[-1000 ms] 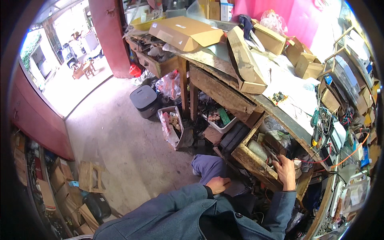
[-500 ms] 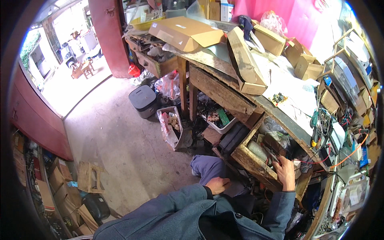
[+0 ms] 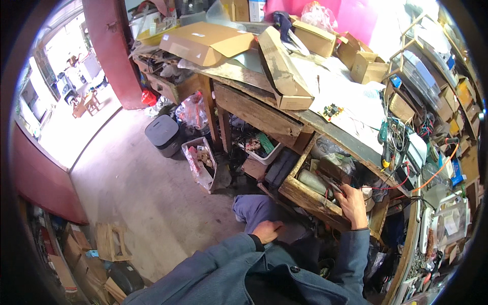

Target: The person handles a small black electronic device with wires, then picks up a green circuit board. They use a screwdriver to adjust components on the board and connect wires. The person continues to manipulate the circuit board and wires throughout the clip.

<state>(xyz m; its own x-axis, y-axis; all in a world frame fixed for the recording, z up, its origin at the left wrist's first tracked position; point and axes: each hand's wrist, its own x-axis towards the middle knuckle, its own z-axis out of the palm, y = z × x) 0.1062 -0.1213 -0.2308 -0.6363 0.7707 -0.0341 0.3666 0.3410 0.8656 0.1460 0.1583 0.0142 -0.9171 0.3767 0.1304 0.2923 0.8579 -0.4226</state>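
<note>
My right hand (image 3: 349, 203) reaches into an open, worn wooden drawer (image 3: 295, 189) under the bench, its fingers closed on a grey metal tool (image 3: 336, 186) among crumpled plastic, a pale cylindrical object (image 3: 311, 180) and wires. My left hand (image 3: 266, 231) is curled at my lap, by my leg in blue-grey trousers (image 3: 251, 208); whatever it may hold is hidden.
The cluttered bench (image 3: 345, 142) carries cardboard boxes (image 3: 203, 40), a small circuit board (image 3: 331, 112) and hand tools. Underneath are a parts box (image 3: 198, 168) and a white tub (image 3: 267, 155). A dark appliance (image 3: 161, 134) stands on the floor. Crowded shelving curves along the right; a red door (image 3: 112, 56) opens outside.
The view has shifted a little, so bench, drawer and hands appear slightly further left. My two hands look much the same, the right still in the drawer.
</note>
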